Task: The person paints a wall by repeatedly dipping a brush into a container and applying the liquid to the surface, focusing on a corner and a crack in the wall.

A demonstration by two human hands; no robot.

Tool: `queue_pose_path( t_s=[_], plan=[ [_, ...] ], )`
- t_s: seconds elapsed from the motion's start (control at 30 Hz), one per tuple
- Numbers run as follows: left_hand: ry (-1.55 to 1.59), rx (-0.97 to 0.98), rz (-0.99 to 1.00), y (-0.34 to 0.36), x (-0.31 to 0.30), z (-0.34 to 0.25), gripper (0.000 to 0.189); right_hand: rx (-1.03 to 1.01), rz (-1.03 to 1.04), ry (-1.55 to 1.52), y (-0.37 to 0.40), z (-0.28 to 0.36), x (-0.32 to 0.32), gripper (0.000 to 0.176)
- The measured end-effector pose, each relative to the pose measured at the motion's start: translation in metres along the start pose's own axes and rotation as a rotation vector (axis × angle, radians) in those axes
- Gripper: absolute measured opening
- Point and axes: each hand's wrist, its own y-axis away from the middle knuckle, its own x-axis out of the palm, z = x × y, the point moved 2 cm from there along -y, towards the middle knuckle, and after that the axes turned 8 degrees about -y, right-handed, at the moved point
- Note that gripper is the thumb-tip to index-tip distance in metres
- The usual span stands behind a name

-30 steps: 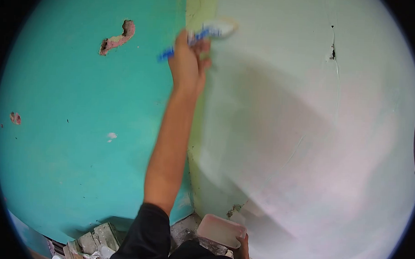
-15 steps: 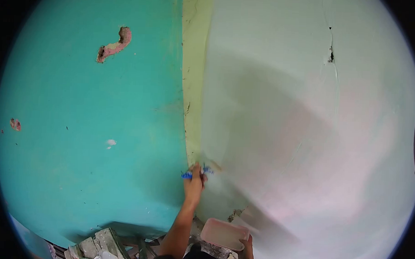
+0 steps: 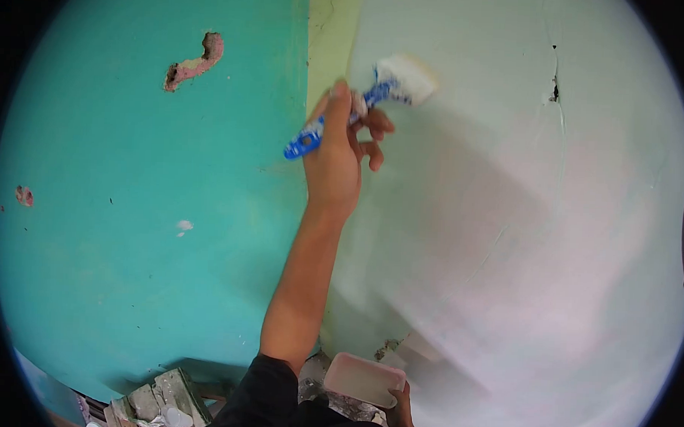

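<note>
A blue-handled paintbrush [image 3: 305, 143], smeared with white paint, is gripped in my left hand [image 3: 335, 153], the thumb lying along its handle. Its wide white bristles point up and to the right, over the pale wall [image 3: 462, 218]. My arm stretches up along the yellow-green corner strip [image 3: 335, 17] between the two wall colours. Low down, my right hand [image 3: 401, 413] holds a pale pink plastic tub [image 3: 344, 364] by its right end. Whitish liquid shows inside the tub.
To the left is a turquoise wall [image 3: 129, 281] with a curved gouge [image 3: 195, 62] and a smaller chipped patch [image 3: 25, 196]. A crack with a hole [image 3: 555, 91] runs down the pale wall. Paint-spattered wooden boards [image 3: 154, 403] stand at the lower left.
My left hand has risen with the paintbrush from low at the corner to high on the wall. The tub in my right hand has shifted only slightly left.
</note>
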Motion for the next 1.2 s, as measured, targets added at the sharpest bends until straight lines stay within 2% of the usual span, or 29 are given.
queue_pose_path(
  t_s=[0.1,0.17,0.27,0.4,0.5,0.6,0.73,0.87,1.0,1.13,1.2],
  plan=[
    [0.074,-0.093,-0.012,0.032,-0.028,0.056,0.032,-0.011,0.012,-0.006,0.002,0.002,0.004,0.066],
    [0.091,-0.155,-0.021,0.081,-0.058,0.098,0.030,-0.008,-0.009,-0.004,-0.005,-0.004,-0.005,0.067],
    [0.058,-0.335,-0.162,0.173,-0.107,0.155,0.031,0.022,-0.043,0.002,-0.001,-0.004,-0.003,0.068],
    [-0.101,-0.533,-0.439,0.254,-0.163,0.189,0.033,0.038,-0.039,0.016,-0.001,0.004,0.004,0.072],
    [-0.468,-0.671,-0.335,0.243,-0.168,0.168,0.035,0.051,-0.086,0.030,-0.010,-0.008,-0.010,0.072],
    [-0.592,-0.571,-0.250,0.203,-0.142,0.145,0.037,0.005,-0.013,0.151,0.014,0.017,0.022,0.092],
    [-0.519,-0.299,-0.133,0.128,-0.066,0.081,0.037,0.048,-0.065,0.112,0.014,0.009,0.016,0.096],
    [-0.479,-0.191,-0.023,0.058,-0.013,0.019,0.036,0.015,-0.036,0.065,0.008,0.003,0.004,0.085],
    [-0.359,-0.059,0.068,0.009,0.012,-0.027,0.034,-0.007,-0.029,0.008,0.005,-0.010,-0.008,0.076],
    [-0.057,0.031,0.062,-0.007,0.006,-0.026,0.030,-0.006,-0.035,-0.023,0.012,-0.012,-0.009,0.072],
    [0.041,-0.048,0.013,0.007,-0.006,0.010,0.026,0.007,-0.052,-0.005,0.022,-0.003,0.000,0.072]
  ],
)
